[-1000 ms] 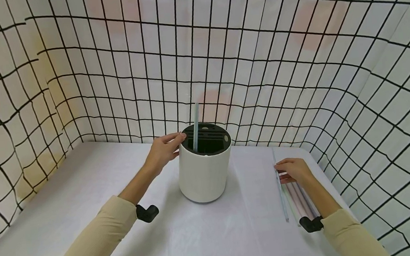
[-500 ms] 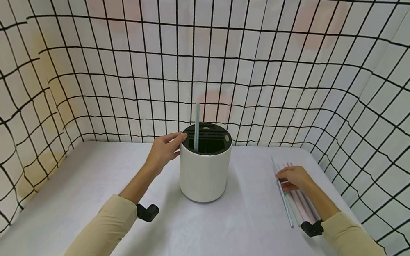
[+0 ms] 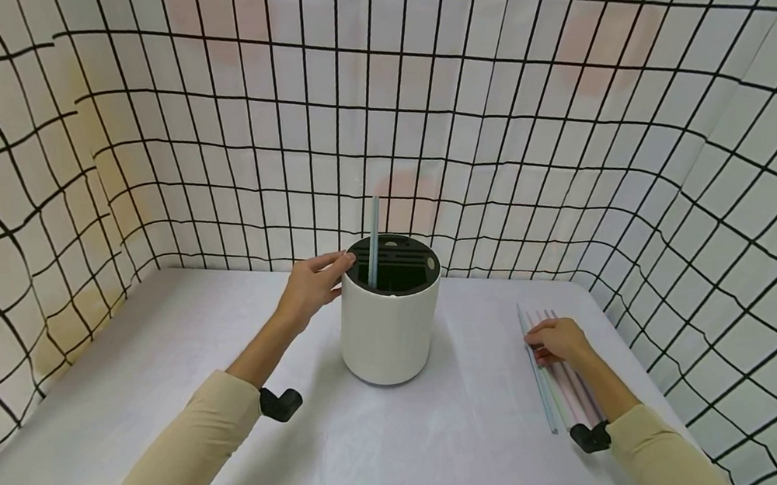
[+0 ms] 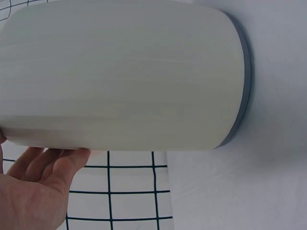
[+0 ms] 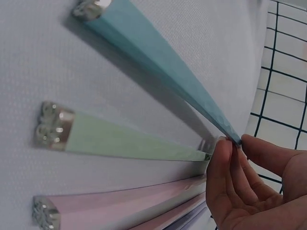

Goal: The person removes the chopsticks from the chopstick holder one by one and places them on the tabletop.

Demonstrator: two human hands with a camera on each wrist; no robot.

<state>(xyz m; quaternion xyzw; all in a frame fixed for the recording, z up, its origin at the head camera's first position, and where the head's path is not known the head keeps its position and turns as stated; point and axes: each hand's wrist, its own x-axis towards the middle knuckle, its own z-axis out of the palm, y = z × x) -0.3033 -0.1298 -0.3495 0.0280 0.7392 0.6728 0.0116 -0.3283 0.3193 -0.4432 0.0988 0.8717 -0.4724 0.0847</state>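
Observation:
A white cylindrical utensil holder (image 3: 392, 336) with a black slotted top stands upright on the table. My left hand (image 3: 311, 283) holds it at the left rim, its thumb tip on the edge and its fingers against the outer wall. A light blue chopstick (image 3: 374, 244) leans upright in the holder's large opening. My right hand (image 3: 558, 339) pinches another blue chopstick (image 5: 168, 72) between thumb and fingers, away from its silver-capped end. Beside it lie a green chopstick (image 5: 124, 139) and a pink chopstick (image 5: 96, 208), with more pink and purple ones partly hidden by the hand.
A black wire grid (image 3: 322, 136) backed by white cloth encloses the table at the back and both sides. White cloth covers the table (image 3: 409, 451). The row of chopsticks lies near the table's right edge, close to the grid.
My right hand has drawn back toward me with the blue chopstick, which now lies more alongside the others. The left hand and the holder have stayed in place.

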